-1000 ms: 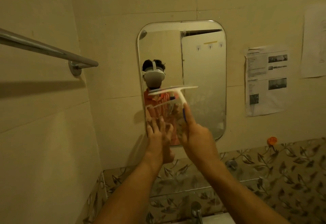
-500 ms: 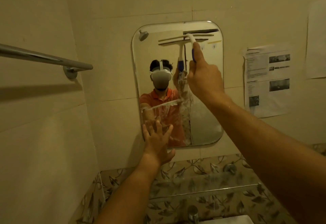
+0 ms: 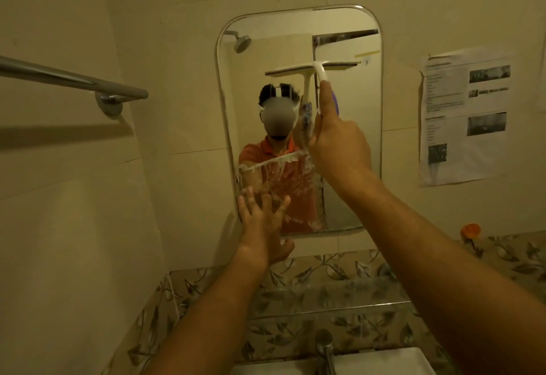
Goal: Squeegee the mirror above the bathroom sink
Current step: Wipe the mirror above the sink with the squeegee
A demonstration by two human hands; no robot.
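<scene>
A rounded rectangular mirror (image 3: 351, 191) hangs on the tiled wall straight ahead. My right hand (image 3: 339, 144) is shut on the handle of a white squeegee (image 3: 317, 69), forefinger along the handle. Its blade lies level against the glass in the upper half, towards the right. A slanted line of white foam (image 3: 271, 162) with drips crosses the lower left of the glass. My left hand (image 3: 263, 224) presses flat, fingers spread, on the mirror's lower left corner and holds nothing.
A metal towel bar (image 3: 74, 80) juts from the left wall. Printed paper sheets (image 3: 464, 114) are stuck right of the mirror. An orange cap (image 3: 470, 229) sits on the leaf-patterned ledge. A tap (image 3: 325, 348) and the white sink (image 3: 384, 363) lie below.
The squeegee jumped from mid-mirror up to the top edge, then slid down a little to its present height. My left hand stayed pressed on the lower left corner.
</scene>
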